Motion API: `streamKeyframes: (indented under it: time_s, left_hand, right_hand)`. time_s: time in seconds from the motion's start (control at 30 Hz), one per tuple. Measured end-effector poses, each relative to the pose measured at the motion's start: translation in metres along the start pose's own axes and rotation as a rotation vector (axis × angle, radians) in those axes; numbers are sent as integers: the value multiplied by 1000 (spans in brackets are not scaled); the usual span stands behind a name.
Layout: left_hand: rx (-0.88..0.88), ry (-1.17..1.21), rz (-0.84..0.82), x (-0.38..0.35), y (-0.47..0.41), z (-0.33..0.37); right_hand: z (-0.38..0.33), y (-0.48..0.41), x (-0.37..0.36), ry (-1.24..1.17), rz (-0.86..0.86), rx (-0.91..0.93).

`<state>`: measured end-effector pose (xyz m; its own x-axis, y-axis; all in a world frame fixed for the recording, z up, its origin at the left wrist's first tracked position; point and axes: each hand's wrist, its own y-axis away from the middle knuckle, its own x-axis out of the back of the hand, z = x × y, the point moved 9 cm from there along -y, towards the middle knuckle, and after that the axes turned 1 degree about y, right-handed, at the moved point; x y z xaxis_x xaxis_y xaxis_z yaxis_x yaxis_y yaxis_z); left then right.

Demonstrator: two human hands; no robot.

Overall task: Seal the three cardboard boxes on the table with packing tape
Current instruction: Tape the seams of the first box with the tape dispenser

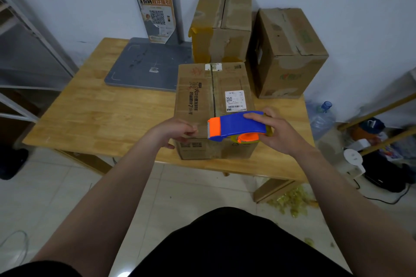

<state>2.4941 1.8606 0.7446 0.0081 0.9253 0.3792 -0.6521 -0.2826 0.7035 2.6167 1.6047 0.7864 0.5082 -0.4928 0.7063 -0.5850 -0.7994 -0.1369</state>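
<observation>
Right grip (278, 134) wrapped round blue-orange tape dispenser (236, 125), held just above front edge of near box (200, 101) at front of tabletop (90, 114). Left grip (177, 130) curled at same edge, touching box; cannot tell if it pinches anything. Back-left box (221, 27) and back-right box (286, 51) stand behind, by wall

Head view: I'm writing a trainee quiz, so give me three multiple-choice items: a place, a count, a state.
1. Where is the dispenser? A over the near box; B on the floor; C on the scale.
2. How many boxes on the table? A two; B three; C five.
3. The right hand is: A open; B gripping the dispenser; C flat on the table.
1 A: it is held above the box top. 2 B: one near, two back boxes. 3 B: fingers curl round it.
</observation>
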Motion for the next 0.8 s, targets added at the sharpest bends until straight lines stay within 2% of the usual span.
streamKeyframes:
  time_s: [0.37, 0.53, 0.67, 0.8]
  left_hand:
    - [13, 14, 80, 19, -14, -26]
    - [55, 16, 180, 48, -14, -59]
    - [-10, -3, 151, 45, -20, -74]
    - [-87, 50, 261, 47, -26, -78]
  right_hand:
    - [21, 7, 14, 86, 66, 42]
    - [36, 15, 31, 147, 116, 32]
    - [35, 21, 30, 179, 150, 76]
    - [37, 14, 12, 267, 120, 83]
